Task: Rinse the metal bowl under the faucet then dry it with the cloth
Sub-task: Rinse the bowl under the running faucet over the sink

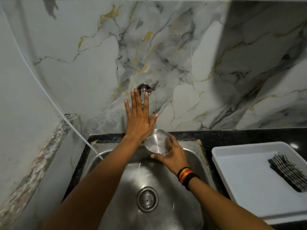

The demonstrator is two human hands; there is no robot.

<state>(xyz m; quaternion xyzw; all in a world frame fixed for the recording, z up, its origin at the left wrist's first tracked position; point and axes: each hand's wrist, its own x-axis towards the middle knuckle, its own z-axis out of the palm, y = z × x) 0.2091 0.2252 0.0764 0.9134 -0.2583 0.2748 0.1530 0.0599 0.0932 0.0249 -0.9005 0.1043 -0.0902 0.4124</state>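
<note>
the right hand (172, 155) holds the metal bowl (157, 141) over the back of the steel sink (116, 163), fingers (171, 140) wrapped around its far rim and the thumb along the near side, so the bowl is tilted with its open mouth toward the camera and sits just below and in front of the faucet (143, 95). that grip from the outside leaves the inside free for water to reach, and keeping it above the basin means any runoff falls toward the drain (147, 199). the left hand (138, 117) is flat and spread, grasping nothing, reaching up the marble wall with its fingers lying alongside the faucet's spout; it looks placed to work the tap, though whether it touches the lever cannot be told. no clear stream shows from the spout, only a wet sheen on the sink floor, so the rinse seems to be either about to start or just ending. the striped cloth (288, 171) lies folded in the white tray (232, 156) on the dark surface (249, 135) to the right, well apart from the bowl and out of the splash, within easy reach of the right side for the drying step that remains. a thin white hose (49, 98) runs down the left wall into the sink.
</note>
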